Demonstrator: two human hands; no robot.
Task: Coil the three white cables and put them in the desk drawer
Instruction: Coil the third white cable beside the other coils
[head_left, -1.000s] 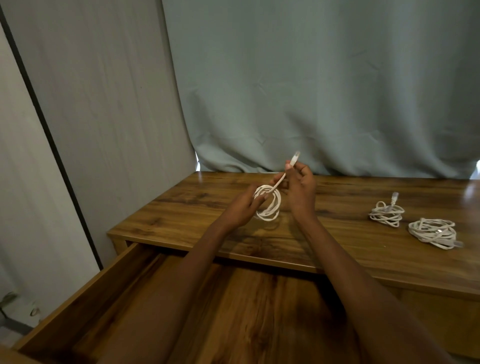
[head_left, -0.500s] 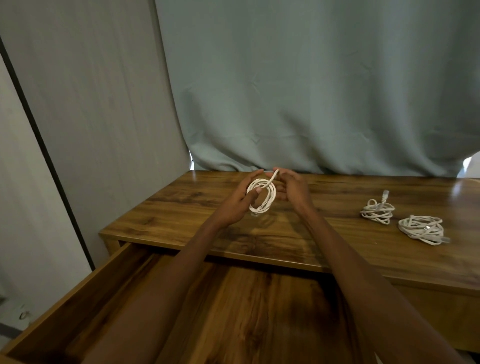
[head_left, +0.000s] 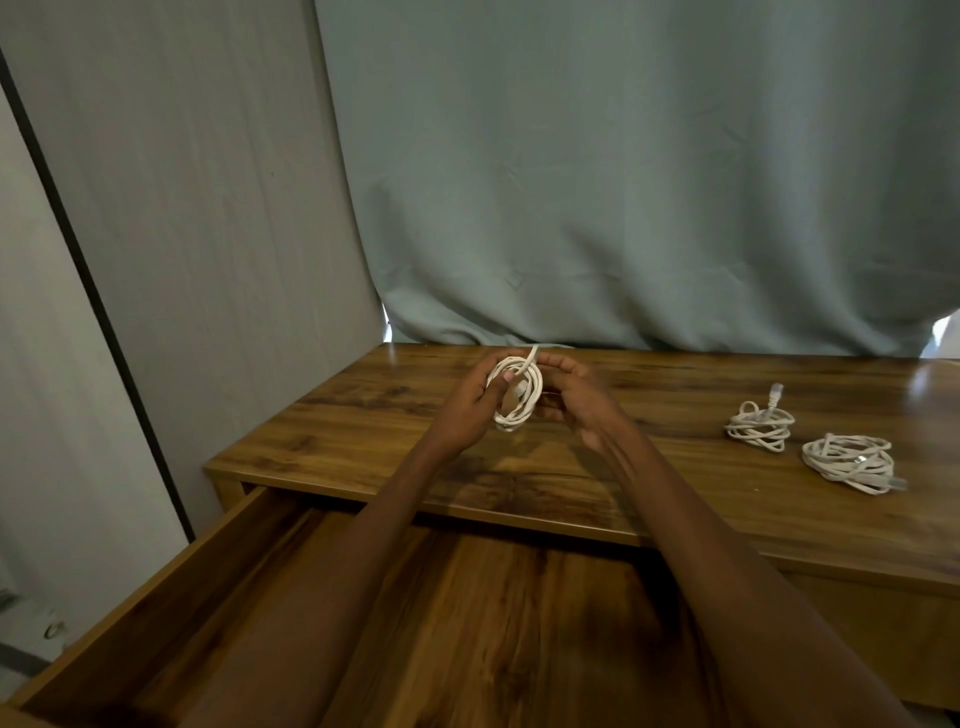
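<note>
Holding one cable coil, both hands; two coils, seemingly bundled, on desk

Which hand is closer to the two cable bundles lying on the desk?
The right hand. It holds the coil a good way left of the bundles; the left hand is farther left still.
</note>
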